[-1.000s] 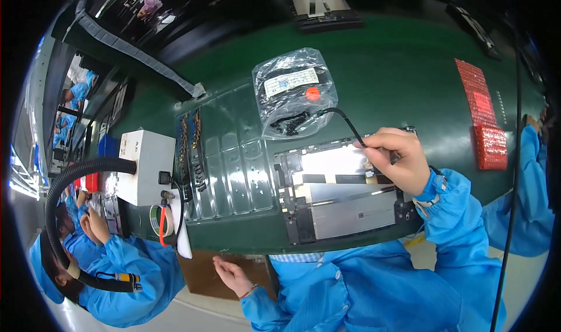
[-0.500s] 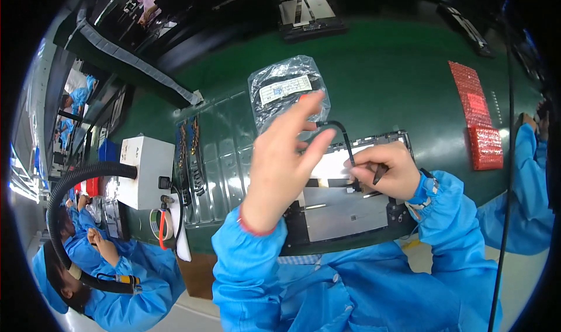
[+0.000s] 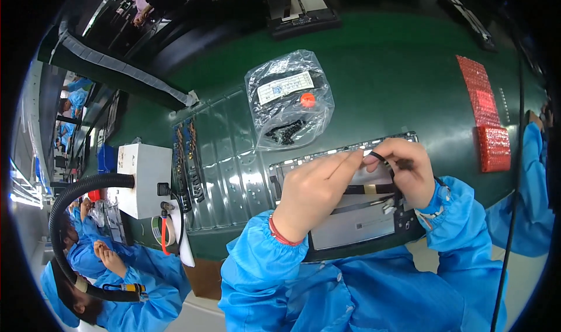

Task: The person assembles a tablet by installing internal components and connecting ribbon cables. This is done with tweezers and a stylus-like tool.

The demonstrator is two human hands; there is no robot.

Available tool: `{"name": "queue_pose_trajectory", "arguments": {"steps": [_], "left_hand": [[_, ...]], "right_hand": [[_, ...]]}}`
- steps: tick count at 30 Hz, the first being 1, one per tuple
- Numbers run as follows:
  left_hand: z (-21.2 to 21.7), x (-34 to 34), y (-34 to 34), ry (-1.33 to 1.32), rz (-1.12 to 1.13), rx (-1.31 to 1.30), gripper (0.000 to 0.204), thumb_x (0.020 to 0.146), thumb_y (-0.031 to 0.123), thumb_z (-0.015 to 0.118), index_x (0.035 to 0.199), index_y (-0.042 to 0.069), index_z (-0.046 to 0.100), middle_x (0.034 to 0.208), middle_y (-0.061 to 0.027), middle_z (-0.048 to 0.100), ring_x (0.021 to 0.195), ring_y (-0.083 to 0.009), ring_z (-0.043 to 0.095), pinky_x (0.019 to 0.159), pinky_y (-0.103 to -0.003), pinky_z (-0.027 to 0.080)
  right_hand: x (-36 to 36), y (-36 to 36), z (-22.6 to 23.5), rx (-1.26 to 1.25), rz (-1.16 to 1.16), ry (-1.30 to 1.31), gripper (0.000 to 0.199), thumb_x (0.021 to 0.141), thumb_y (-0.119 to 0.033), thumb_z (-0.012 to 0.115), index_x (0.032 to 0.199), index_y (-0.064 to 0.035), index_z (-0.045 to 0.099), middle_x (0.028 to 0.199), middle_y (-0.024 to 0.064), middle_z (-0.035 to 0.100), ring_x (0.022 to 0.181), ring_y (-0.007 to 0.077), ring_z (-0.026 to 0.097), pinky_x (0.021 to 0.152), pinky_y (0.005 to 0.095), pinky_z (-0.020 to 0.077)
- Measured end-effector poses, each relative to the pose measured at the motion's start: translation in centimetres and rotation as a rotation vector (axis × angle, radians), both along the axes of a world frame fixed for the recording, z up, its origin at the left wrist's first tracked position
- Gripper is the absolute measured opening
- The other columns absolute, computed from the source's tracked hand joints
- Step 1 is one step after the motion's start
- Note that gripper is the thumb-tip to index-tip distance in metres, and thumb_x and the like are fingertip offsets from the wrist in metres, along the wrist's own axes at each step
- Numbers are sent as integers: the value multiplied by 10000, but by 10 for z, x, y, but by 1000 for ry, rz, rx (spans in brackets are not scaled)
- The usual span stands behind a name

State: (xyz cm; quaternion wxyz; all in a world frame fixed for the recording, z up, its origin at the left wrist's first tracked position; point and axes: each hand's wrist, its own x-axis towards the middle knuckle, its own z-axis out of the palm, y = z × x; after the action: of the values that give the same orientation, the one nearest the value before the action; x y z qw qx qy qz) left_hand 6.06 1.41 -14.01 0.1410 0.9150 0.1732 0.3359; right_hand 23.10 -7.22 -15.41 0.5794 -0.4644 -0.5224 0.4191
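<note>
Left hand (image 3: pixel 312 194), lowered from the plastic bag (image 3: pixel 289 98), now joins right hand (image 3: pixel 406 168), both pinching the black cable (image 3: pixel 380 156) over the open chassis (image 3: pixel 356 227).

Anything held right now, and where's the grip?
Both hands, left and right, pinch a thin black cable at its looped end, over the open grey device.

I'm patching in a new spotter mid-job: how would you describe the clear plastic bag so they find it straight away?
Start at the green work surface and find the open silver device chassis that the left hand and right hand are working over. Just beyond its far edge lies the clear plastic bag, crinkled and shiny. It alone has a white label, an orange round sticker and small black parts inside.
</note>
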Motion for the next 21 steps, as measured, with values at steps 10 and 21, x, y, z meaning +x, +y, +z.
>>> {"name": "queue_pose_trajectory", "arguments": {"steps": [10,21], "left_hand": [[1,2,0,-93,-10,48,223,660,0,704,874,38,653,757,-91,658,629,-215,642,538,-276,504],[-2,2,3,-243,-42,-27,169,677,57,677,820,66,586,938,-58,625,712,-214,622,576,-279,501]], "right_hand": [[-3,5,18,-312,-7,91,133,785,-69,650,886,7,611,719,-6,579,612,12,465,537,156,356],[-9,7,12,-10,-240,-230,97,722,-5,670,807,-43,641,770,12,614,643,53,537,512,184,383]]}}
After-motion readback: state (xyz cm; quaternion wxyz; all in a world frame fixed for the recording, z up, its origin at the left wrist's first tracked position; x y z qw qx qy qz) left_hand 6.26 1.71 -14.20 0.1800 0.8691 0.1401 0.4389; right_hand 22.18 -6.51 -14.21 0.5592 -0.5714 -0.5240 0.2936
